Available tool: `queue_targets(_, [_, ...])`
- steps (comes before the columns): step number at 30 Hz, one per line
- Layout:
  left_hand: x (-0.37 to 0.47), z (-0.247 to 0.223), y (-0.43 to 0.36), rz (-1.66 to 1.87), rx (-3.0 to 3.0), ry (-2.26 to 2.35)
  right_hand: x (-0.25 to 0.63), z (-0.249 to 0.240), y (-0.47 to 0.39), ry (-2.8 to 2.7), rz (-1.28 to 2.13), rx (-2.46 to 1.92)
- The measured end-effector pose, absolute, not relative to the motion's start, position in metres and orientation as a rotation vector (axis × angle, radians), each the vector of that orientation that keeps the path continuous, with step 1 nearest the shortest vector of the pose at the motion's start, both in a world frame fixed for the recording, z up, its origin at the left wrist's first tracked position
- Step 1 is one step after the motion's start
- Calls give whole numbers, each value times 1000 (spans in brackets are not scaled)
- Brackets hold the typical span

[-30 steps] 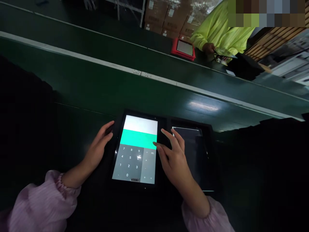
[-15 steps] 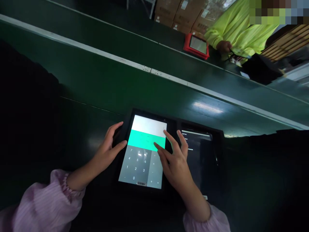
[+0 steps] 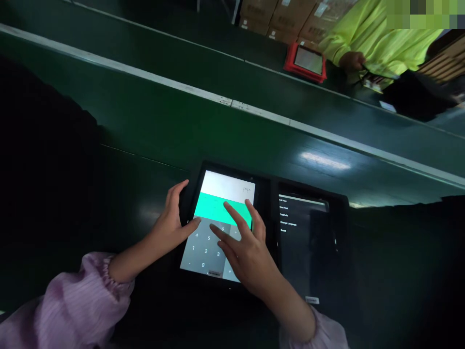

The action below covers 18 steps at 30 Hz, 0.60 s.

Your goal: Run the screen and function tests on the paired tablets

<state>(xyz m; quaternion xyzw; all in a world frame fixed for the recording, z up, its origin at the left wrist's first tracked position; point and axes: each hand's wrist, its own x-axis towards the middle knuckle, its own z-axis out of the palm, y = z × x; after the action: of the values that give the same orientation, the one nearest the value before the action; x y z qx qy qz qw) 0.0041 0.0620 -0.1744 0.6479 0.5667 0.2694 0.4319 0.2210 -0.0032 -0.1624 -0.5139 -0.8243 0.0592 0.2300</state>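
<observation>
A tablet with a calculator on its lit screen lies in front of me, showing grey number keys, a green band and a white strip with a few characters. My left hand is at its left edge, fingers apart, the thumb reaching over the edge of the screen. Over the screen my right hand has its fingers spread, the index fingertip near the upper number keys. Whether that fingertip touches the glass I cannot tell. Right of it lies a second tablet with a dark screen and a short text menu.
Across the green table runs a pale strip. Beyond it are a red-cased tablet, a black object and a co-worker in a yellow top. Cardboard boxes are stacked behind.
My right hand has moved left over the number keys. My left thumb has come onto the screen's edge. Characters now show in the white strip, and more of the second tablet's menu is visible.
</observation>
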Motion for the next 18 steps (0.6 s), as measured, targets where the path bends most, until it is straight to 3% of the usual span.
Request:
queue_targets(8, [2,-168,62,624,1523,1404,252,-161,-1,-1834,52,-1577])
queue_targets(18, [1,-164,64,612,1426,1427,244,-168,3,-2023,86,-1611])
